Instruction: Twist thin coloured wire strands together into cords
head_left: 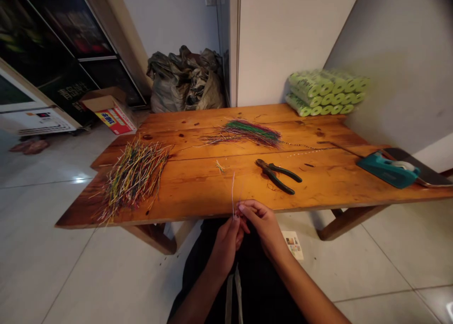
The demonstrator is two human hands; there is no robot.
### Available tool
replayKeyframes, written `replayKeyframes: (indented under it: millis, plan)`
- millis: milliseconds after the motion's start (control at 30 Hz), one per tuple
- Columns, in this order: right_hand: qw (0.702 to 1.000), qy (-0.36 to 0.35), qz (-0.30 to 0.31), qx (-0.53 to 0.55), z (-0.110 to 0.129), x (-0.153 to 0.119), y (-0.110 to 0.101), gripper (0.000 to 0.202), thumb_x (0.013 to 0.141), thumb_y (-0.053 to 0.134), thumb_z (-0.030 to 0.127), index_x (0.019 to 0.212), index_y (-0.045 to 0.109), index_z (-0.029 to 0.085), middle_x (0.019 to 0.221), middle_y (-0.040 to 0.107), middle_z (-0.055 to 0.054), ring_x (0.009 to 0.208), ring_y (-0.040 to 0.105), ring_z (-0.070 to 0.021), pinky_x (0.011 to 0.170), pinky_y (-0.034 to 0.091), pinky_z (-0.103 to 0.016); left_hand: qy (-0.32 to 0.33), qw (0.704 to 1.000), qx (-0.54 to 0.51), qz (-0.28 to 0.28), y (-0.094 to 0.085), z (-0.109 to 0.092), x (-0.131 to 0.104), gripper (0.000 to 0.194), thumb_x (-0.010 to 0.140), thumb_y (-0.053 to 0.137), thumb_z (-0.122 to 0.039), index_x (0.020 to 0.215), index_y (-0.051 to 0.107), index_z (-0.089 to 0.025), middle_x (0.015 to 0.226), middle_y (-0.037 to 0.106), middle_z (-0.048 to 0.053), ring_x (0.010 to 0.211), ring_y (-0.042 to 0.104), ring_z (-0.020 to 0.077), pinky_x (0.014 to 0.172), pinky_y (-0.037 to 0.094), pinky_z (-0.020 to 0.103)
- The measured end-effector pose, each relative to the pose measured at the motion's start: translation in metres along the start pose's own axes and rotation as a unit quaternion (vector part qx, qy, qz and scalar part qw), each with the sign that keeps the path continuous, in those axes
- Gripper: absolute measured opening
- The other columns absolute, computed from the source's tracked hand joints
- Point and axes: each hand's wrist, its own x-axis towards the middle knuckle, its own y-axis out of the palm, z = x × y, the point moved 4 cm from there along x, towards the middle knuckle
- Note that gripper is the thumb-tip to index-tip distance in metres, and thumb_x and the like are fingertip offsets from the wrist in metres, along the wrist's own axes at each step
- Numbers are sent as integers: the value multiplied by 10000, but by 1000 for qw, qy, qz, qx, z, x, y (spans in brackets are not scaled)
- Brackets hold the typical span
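You have both hands at the lower middle of the frame, fingertips meeting just past the near edge of the counter [198,192]. Your left hand [225,241] pinches a pale strand [232,192] between thumb and forefinger, and its free end stands up over the wood. Your right hand [262,222] has thumb and forefinger drawn together right beside it, seemingly on a fainter strand [241,192]; whether that is a separate piece or the other end of the same one, you cannot tell from here.

As for progress, you appear to be partway through handling strands one or two at a time. A large loose heap [136,173] of mixed colors lies at the left of the frame, spilling over the counter's edge, and a flatter bundle [253,130] of green and reddish strands lies at upper center. Which of these is finished and which is waiting does not show. What your fingers hold belongs to neither pile yet, so that piece looks undone.

A few short snippets [220,167] lie at the center, suggesting some trimming is behind you. The pliers [267,168] rest unheld, right of center, and the teal tape dispenser [389,170] sits untouched at the right.
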Motion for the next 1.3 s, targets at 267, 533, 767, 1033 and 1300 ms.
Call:
replayKeyframes:
  millis: [267, 533, 767, 1033, 1300]
  plan:
    - [1000, -5, 14, -28, 0, 4, 3, 214, 603, 752, 321, 717, 634, 185, 630, 628, 18, 544, 537, -98, 491, 404, -212, 27, 989, 139, -35, -3, -3, 0, 487, 819, 360, -596, 656, 514, -164, 498, 283, -71, 461, 244, 91, 452, 175, 247]
    - [999, 3, 25, -46, -5, 6, 4, 188, 645, 713, 325, 711, 615, 178, 570, 587, 39, 415, 422, -53, 389, 316, -184, 21, 983, 178, -46, -4, -5, -2, 441, 840, 353, -563, 676, 486, -176, 551, 306, -59, 507, 269, 103, 485, 196, 254]
    - [999, 9, 19, -25, 0, 3, 5, 176, 643, 719, 325, 687, 618, 188, 607, 605, 30, 496, 483, -83, 464, 379, -206, 6, 998, 47, -48, -2, -1, -2, 436, 819, 411, -567, 659, 484, -167, 514, 253, -78, 458, 195, 79, 435, 140, 236]
    - [999, 14, 19, 24, 2, 0, 4, 157, 668, 704, 340, 700, 652, 195, 695, 632, 21, 617, 546, -105, 641, 430, -238, 15, 998, -13, -55, -3, 3, -1, 403, 831, 436, -520, 667, 520, -162, 470, 253, -88, 424, 183, 69, 422, 130, 225]
    - [998, 5, 18, 62, 4, -1, 3, 121, 698, 694, 298, 740, 659, 190, 693, 635, 21, 606, 539, -97, 609, 418, -224, 46, 994, 59, -74, -7, 0, -4, 399, 863, 392, -494, 686, 537, -168, 487, 300, -72, 457, 248, 87, 464, 193, 235]
